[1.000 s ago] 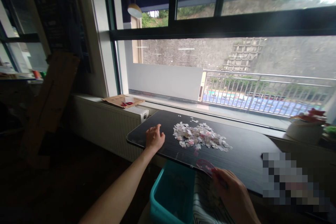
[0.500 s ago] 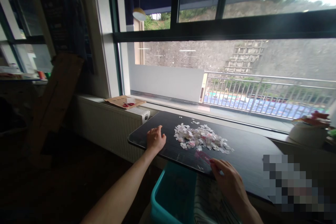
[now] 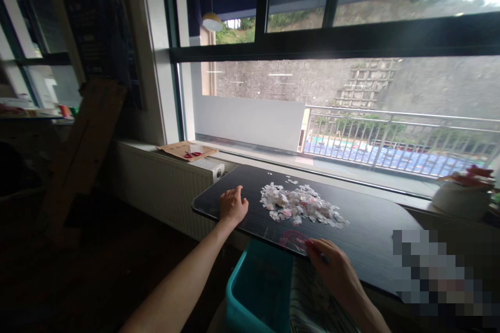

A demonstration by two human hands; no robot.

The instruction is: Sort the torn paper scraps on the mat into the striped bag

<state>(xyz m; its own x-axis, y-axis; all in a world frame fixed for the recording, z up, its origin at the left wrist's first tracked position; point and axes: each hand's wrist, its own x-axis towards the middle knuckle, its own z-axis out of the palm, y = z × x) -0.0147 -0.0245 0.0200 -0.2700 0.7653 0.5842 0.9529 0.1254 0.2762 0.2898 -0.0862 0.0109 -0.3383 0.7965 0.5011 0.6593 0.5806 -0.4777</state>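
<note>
A heap of small torn white paper scraps [image 3: 300,203], some with pinkish marks, lies on the dark table [image 3: 371,229]. My right hand [image 3: 332,260] is closed, thumb and fingers pinching a flat, see-through pink plastic piece [image 3: 295,239]. That piece has a rounded outline and is at the table's near edge, in front of the scraps; its exact kind is unclear. My left hand [image 3: 233,207] rests at the left end of the table, fingers loosely bent and thumb apart, with nothing seen in it. It is left of the heap and not touching it.
Below the near table edge stands a turquoise plastic bin [image 3: 244,291]. Red-handled scissors [image 3: 193,155] lie on brown paper [image 3: 175,150] above the white radiator [image 3: 164,187]. A pale pot [image 3: 461,200] sits by the window at right. Cardboard [image 3: 88,151] leans at left.
My right hand has moved slightly left and toward me, and the pink piece came with it to the table's edge. The left hand and the paper heap look unchanged.
</note>
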